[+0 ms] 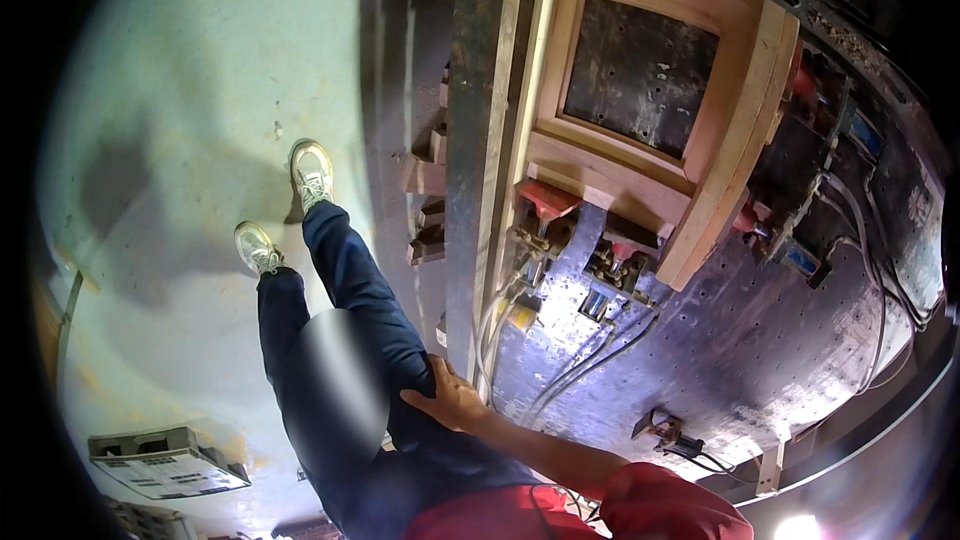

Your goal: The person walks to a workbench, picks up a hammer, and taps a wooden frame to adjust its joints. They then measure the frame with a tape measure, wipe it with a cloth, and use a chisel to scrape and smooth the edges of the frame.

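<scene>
My right hand (455, 398) lies on the thigh of my dark blue trousers (375, 340), its thumb spread apart from the fingers and nothing visible in it. The bare forearm runs back to a red sleeve (665, 505). My left hand does not show. Beyond the right hand, a wooden frame (650, 175) rests on a dark metal work table (600, 380) full of small holes. Against its near side stand clamps with red pads, one of them a red clamp pad (548, 200). A long wooden strip (725, 150) runs along the frame's right side.
Grey hoses (590, 365) trail over the table from the clamps. A separate clamp (665, 430) sits near its lower edge. Wood blocks (428, 175) stick out below the table's left rail (473, 140). A carton (170, 465) lies on the pale floor (180, 270) at lower left.
</scene>
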`<control>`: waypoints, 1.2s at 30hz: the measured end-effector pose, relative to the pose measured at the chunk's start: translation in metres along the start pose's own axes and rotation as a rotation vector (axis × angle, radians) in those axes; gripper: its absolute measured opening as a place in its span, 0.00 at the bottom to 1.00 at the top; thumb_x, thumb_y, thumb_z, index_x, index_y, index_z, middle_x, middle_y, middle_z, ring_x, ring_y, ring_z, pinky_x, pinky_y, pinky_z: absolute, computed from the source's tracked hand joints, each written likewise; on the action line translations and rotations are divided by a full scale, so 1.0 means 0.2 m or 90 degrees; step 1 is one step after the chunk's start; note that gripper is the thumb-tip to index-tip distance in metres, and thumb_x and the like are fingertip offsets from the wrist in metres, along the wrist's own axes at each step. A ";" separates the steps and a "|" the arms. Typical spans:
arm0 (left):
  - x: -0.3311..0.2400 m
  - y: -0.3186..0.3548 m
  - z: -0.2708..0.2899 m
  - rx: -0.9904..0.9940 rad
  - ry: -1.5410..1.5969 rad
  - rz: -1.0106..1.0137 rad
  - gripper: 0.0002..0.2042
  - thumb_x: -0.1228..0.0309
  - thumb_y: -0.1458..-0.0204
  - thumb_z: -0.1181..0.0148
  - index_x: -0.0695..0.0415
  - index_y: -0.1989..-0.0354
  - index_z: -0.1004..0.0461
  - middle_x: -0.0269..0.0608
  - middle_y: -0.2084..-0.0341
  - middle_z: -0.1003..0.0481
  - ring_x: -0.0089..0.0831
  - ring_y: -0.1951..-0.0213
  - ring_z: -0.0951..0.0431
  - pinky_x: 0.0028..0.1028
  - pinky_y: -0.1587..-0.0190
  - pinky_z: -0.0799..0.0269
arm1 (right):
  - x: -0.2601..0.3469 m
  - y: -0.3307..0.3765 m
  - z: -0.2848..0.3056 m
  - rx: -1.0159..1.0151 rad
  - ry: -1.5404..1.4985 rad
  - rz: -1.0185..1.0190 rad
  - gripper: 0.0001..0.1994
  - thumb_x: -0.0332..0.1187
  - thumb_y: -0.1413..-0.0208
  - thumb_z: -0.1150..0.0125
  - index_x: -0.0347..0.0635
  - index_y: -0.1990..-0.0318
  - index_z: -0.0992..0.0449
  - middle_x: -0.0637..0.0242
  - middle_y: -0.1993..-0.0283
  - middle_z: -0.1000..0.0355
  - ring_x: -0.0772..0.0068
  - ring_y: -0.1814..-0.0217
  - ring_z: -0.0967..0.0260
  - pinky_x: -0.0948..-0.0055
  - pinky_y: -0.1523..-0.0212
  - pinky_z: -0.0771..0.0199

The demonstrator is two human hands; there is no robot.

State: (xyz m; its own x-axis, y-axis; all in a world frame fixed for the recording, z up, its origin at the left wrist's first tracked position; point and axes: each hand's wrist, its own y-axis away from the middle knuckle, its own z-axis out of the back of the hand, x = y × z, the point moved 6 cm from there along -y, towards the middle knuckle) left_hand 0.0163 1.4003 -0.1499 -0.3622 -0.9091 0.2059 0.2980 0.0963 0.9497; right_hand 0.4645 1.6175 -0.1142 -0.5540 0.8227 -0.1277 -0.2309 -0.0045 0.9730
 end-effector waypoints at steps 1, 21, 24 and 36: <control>-0.02 0.03 -0.01 0.000 -0.001 0.004 0.17 0.54 0.43 0.37 0.58 0.61 0.18 0.47 0.64 0.16 0.37 0.60 0.17 0.37 0.56 0.22 | 0.01 -0.01 0.04 -0.014 0.009 -0.001 0.52 0.69 0.45 0.40 0.37 0.26 0.46 0.40 0.32 0.36 0.38 0.28 0.38 0.52 0.29 0.38; -1.15 0.62 0.51 -0.219 0.242 -0.203 0.10 0.64 0.42 0.41 0.59 0.65 0.21 0.39 0.75 0.21 0.28 0.73 0.21 0.33 0.68 0.23 | 1.12 -0.29 1.32 0.032 0.037 0.208 0.20 0.39 0.40 0.35 0.36 0.45 0.24 0.57 0.56 0.19 0.62 0.64 0.17 0.65 0.66 0.16; -1.58 0.42 0.65 -0.105 0.553 -0.187 0.14 0.60 0.44 0.44 0.58 0.64 0.20 0.48 0.72 0.19 0.34 0.66 0.17 0.39 0.63 0.24 | 1.61 -0.40 1.72 0.018 -0.052 0.229 0.17 0.33 0.37 0.39 0.38 0.44 0.26 0.54 0.57 0.20 0.56 0.64 0.17 0.58 0.68 0.15; -3.13 0.81 2.36 -0.239 0.686 -0.505 0.12 0.68 0.35 0.43 0.65 0.52 0.23 0.47 0.64 0.18 0.34 0.62 0.17 0.34 0.57 0.21 | 4.25 0.56 1.94 -0.193 0.636 0.706 0.13 0.37 0.43 0.34 0.37 0.57 0.22 0.49 0.60 0.21 0.44 0.54 0.23 0.53 0.53 0.24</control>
State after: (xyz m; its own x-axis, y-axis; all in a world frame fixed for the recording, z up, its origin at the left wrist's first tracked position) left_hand -0.1253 2.1765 -0.0128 0.2561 -0.5465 -0.7973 0.6146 -0.5445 0.5707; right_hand 0.2777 2.5363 -0.0390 -0.8211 -0.3835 0.4228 0.5708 -0.5575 0.6028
